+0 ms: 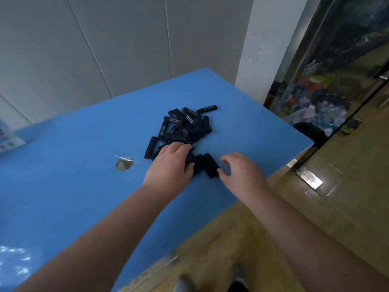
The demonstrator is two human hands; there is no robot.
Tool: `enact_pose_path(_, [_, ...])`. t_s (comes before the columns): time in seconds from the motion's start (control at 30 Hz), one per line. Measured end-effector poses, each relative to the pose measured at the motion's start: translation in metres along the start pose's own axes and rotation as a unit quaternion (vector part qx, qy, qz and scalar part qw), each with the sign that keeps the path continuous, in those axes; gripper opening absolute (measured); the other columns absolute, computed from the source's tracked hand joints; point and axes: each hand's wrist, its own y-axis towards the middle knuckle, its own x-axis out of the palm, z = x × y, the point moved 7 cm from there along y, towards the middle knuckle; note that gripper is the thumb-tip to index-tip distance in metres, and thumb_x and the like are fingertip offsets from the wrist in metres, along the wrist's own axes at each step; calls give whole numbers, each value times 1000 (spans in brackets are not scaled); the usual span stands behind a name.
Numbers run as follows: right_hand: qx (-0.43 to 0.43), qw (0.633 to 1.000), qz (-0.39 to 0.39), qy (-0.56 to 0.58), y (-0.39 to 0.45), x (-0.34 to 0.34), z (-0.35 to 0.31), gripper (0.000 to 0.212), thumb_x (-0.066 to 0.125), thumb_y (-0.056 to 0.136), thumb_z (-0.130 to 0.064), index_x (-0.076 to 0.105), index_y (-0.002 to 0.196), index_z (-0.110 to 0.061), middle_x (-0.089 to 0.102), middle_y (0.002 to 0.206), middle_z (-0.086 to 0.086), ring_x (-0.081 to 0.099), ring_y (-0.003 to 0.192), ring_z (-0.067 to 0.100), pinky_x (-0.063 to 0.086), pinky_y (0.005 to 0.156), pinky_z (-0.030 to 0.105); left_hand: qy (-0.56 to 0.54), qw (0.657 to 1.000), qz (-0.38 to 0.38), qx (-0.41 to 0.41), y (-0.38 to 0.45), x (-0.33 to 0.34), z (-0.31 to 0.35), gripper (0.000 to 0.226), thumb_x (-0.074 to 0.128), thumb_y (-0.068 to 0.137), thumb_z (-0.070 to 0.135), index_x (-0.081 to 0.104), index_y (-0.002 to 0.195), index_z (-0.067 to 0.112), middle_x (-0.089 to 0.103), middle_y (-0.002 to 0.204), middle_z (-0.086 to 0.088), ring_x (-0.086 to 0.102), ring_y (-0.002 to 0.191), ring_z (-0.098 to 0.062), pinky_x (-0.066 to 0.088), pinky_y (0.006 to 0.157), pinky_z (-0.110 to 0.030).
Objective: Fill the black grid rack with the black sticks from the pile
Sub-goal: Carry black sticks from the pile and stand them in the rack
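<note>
Head view: short black sticks [185, 125], white-lettered, heaped on blue table [84, 165].

One pile of short black plastic sticks [185, 125], too heaped to count exactly; one blue table [84, 165]; two bare hands

The place looks like a shop or small commercial room rather than a home. A glass display case [328, 76] at the upper right of the frame is crammed with colourful packaged goods. Grey padded wall panels [105, 43] fill the upper left, a blue table [73, 165] takes the centre, and glossy yellowish floor tiles [347, 175] run along the right.
</note>
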Motion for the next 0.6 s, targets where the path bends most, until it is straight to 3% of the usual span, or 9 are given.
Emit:
enact_pose_path(0.27, [-67, 996, -58, -5, 42, 22, 2, 12, 61, 92, -19, 67, 102, -14, 53, 93, -2, 53, 81, 21, 44, 68, 31, 8, 998, 23, -53, 15, 9, 8, 48, 58, 93, 28, 51, 140, 18, 53, 134, 3, 46, 127, -19, 35, 106, -27])
enact_pose_path(0.43, [-105, 991, -72, -37, 61, 16, 16, 10, 62, 92, -20, 66, 98, -12, 56, 96, 0, 55, 88, 22, 50, 71, 35, 8, 995, 32, -96, 20, 12, 15, 47, 56, 95, 30, 50, 140, 19, 53, 134, 4, 46, 127, -18, 36, 106, -28])
enact_pose_path(0.6, [-106, 988, -101, -43, 69, 4, 35, 14, 57, 92, -15, 54, 78, -12, 48, 80, 0, 47, 69, 20, 30, 51, 28, 4, 992, 23, -125, 23, 19, 28, 40, 55, 96, 29, 55, 135, 20, 55, 129, 6, 53, 118, -16, 43, 99, -27])
